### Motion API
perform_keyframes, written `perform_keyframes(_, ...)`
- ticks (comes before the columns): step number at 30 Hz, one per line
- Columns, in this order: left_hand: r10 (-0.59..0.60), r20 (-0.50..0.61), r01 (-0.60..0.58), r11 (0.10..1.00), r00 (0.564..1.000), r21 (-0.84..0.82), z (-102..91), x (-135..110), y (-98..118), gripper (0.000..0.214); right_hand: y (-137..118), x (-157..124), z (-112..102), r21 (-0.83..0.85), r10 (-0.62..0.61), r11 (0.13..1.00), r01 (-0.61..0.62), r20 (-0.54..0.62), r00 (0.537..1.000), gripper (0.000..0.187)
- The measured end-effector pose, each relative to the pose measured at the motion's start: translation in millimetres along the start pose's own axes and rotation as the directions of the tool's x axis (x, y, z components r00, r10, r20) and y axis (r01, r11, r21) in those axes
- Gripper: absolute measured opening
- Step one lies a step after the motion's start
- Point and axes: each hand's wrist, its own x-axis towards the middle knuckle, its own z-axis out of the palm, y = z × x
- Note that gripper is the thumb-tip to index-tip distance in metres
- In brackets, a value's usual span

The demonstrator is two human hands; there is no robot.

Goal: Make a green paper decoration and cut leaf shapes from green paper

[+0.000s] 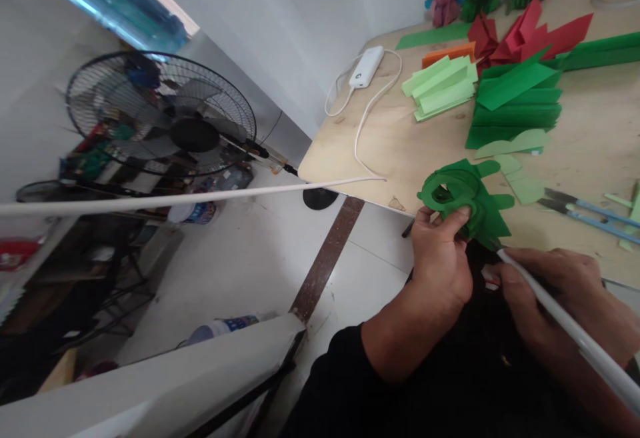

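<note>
In the head view, the left hand (443,258) clamps the green paper cutout (483,215) between thumb and fingers at the table's (400,151) edge, seemingly steadying it. The right hand's (560,291) fingers close around a slim white tool (553,308), its tip by the paper's lower corner.

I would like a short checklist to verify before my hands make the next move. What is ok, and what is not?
1. Left hand grips the green cutout: ok, thumb on top of it.
2. Right hand holds the white tool: ok.
3. White tool touches the green cutout: cannot tell; they come very close at its lower corner.
4. Cable is clear of both hands: ok.
5. Blue-handled tool lies on the table, apart from the green cutout: ok.
</note>
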Motion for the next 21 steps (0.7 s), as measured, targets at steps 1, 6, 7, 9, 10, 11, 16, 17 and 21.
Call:
perform_keyframes(1,-0.004,0.0,0.004,1.0,1.0,-0.001,0.0,0,0,0.038,-1,2,-2,-0.008,0.064,0.998,-0.064,0.021,0.998,0.031)
perform_keyframes(6,-0.011,0.008,0.011,1.0,1.0,0.015,0.5,-1,-1,0.039,2,12,-5,0.044,0.24,0.97,-0.241,0.009,0.971,0.036)
perform_keyframes(7,-0.012,0.008,0.012,1.0,1.0,0.018,0.6,-1,-1,0.04,4,13,-3,0.06,0.253,0.966,-0.252,-0.006,0.968,0.037)
perform_keyframes(9,-0.016,0.003,0.016,1.0,1.0,0.018,0.9,-2,-1,0.041,9,13,1,0.097,0.213,0.973,-0.21,-0.02,0.977,0.037)
perform_keyframes(10,-0.019,-0.001,0.019,1.0,1.0,0.016,1.0,-2,-1,0.042,13,13,3,0.092,0.187,0.979,-0.183,-0.045,0.981,0.036)
perform_keyframes(11,-0.021,-0.004,0.021,1.0,1.0,0.013,1.1,-2,-2,0.044,16,14,5,0.078,0.184,0.981,-0.178,-0.084,0.979,0.033)
perform_keyframes(16,-0.027,0.006,0.027,1.0,1.0,0.013,0.8,-3,-4,0.047,23,17,14,0.072,0.184,0.981,-0.18,-0.048,0.982,0.033)
perform_keyframes(17,-0.029,0.013,0.029,0.999,0.999,0.019,0.8,-3,-4,0.047,23,17,15,0.075,0.205,0.977,-0.201,-0.049,0.977,0.034)
perform_keyframes(21,-0.037,0.027,0.036,0.998,0.999,0.041,1.8,-4,-7,0.046,22,18,16,0.067,0.295,0.955,-0.29,-0.067,0.953,0.037)
